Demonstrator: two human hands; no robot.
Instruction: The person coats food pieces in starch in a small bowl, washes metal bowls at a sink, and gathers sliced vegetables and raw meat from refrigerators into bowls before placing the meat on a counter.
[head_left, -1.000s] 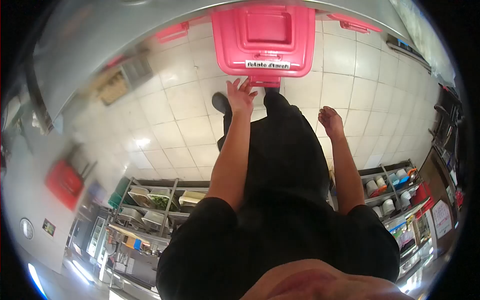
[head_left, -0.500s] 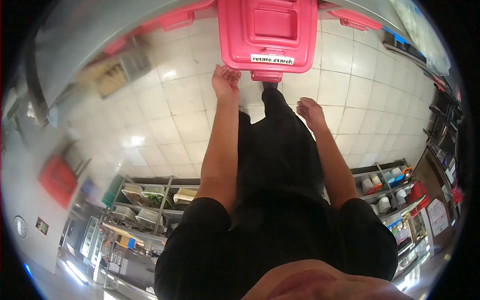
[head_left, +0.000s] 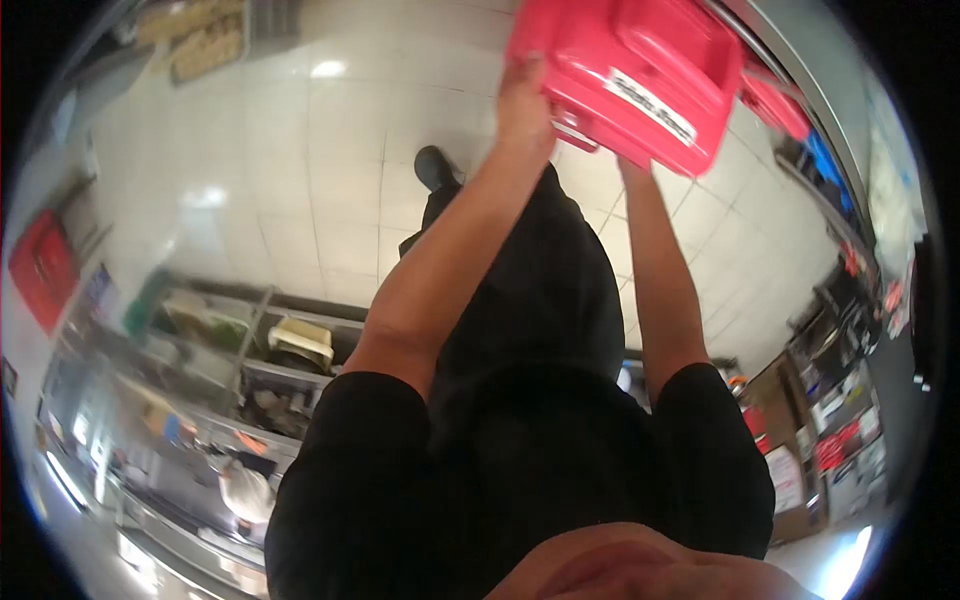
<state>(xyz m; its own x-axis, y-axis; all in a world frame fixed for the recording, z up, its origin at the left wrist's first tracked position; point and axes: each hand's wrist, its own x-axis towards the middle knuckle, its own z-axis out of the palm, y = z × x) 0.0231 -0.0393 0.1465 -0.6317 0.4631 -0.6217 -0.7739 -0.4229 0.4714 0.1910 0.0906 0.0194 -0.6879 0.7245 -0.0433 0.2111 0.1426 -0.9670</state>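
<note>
A pink lidded storage bin [head_left: 590,75] is tilted at the top of the head view, its white label [head_left: 650,105] smeared by motion. My left hand [head_left: 525,105] is closed on the bin's left edge, near the front latch [head_left: 574,132]. My right arm [head_left: 660,270] reaches up to the bin's front right. The right hand is hidden beneath the lid's edge, so its fingers do not show.
Pale floor tiles [head_left: 330,150] surround my legs, and one dark shoe [head_left: 436,168] shows at left. A metal counter edge [head_left: 800,70] runs along the upper right, with another pink bin [head_left: 775,105] beneath it. Shelving [head_left: 255,330] stands behind me, lower left.
Both hands have come up to the bin, the left onto its side and the right under its front. Bin and view have turned, and the bin now sits further right and slanted.
</note>
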